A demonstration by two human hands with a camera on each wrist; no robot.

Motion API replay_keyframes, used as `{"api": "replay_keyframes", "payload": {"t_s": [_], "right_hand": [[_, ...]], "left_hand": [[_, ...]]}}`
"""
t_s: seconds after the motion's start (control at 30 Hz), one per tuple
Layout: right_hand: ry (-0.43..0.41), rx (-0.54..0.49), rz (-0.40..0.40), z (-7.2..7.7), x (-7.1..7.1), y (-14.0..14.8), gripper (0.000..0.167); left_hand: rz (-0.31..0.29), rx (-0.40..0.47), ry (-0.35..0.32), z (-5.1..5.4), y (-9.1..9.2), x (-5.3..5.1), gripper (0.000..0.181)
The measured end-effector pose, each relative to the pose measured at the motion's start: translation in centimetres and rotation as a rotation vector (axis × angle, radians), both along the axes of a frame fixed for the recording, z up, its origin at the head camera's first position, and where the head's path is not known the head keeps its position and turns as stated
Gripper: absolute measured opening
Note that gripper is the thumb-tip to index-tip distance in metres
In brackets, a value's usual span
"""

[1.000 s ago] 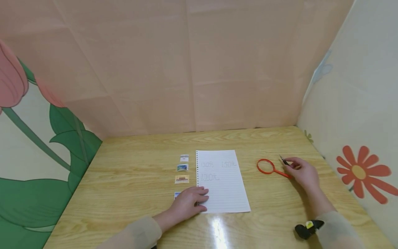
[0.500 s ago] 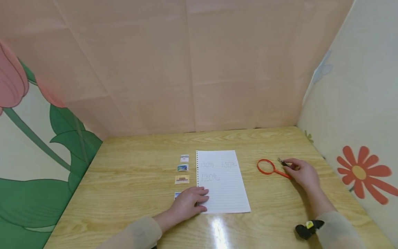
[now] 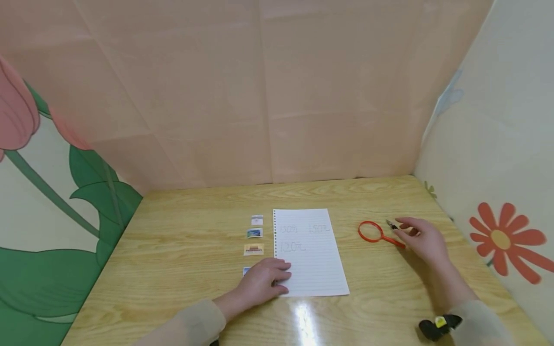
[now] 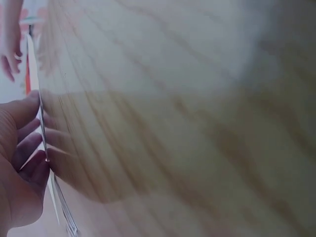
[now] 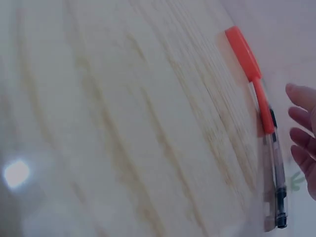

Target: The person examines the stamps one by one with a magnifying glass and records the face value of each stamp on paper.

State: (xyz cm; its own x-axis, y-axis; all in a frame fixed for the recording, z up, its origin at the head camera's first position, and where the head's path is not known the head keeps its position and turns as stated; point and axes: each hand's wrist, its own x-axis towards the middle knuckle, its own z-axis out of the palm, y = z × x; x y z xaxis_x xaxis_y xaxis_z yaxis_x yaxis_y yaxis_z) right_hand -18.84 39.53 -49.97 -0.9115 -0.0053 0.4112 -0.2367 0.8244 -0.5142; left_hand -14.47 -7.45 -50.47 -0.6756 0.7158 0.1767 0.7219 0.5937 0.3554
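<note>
My left hand (image 3: 261,282) rests on the lower left edge of a lined sheet of paper (image 3: 313,269) with figures handwritten on it. In the left wrist view, the left hand's fingers (image 4: 27,111) lie on the sheet, relaxed. On the right, my right hand (image 3: 426,240) hovers beside a pen (image 3: 393,225), its fingers loosely bent. The right wrist view shows the pen (image 5: 280,173) lying on the table and the right hand (image 5: 303,136) apart from it, holding nothing. A red magnifying glass (image 3: 382,235) lies alongside the pen.
Left of the sheet, several stamps stand in a column: a pale one (image 3: 257,220), a blue-green one (image 3: 254,233), a yellowish one (image 3: 253,249), and a blue one (image 3: 246,270) partly hidden by the left hand. A peach backdrop (image 3: 268,96) rises behind the wooden table (image 3: 182,250).
My right hand has let go of the pen and drawn slightly to the right; the pen now lies beside the magnifying glass. My left hand has stayed in place on the sheet.
</note>
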Motion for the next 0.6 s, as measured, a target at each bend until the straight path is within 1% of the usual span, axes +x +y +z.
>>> {"api": "replay_keyframes", "payload": {"t_s": [0.1, 0.2, 0.33, 0.4, 0.5, 0.6], "right_hand": [[0.02, 0.006, 0.052, 0.4, 0.26, -0.51, 0.032], [0.01, 0.041, 0.085, 0.61, 0.43, -0.76, 0.03], [-0.01, 0.073, 0.116, 0.49, 0.58, -0.87, 0.03], [-0.001, 0.086, 0.131, 0.27, 0.59, -0.9, 0.029], [-0.023, 0.098, 0.122, -0.06, 0.69, -0.99, 0.03], [-0.065, 0.09, 0.101, -0.31, 0.77, -1.13, 0.033]], "left_hand": [[-0.007, -0.006, 0.006, -0.07, -0.01, -0.13, 0.036], [-0.019, -0.006, 0.021, -0.1, -0.01, -0.2, 0.035], [-0.025, 0.002, 0.028, 0.02, -0.03, -0.2, 0.035], [-0.025, 0.009, 0.02, 0.12, -0.04, -0.18, 0.035], [-0.02, 0.049, 0.014, 0.28, -0.11, -0.17, 0.034], [0.004, 0.102, 0.004, 0.34, -0.23, -0.28, 0.032]]}}
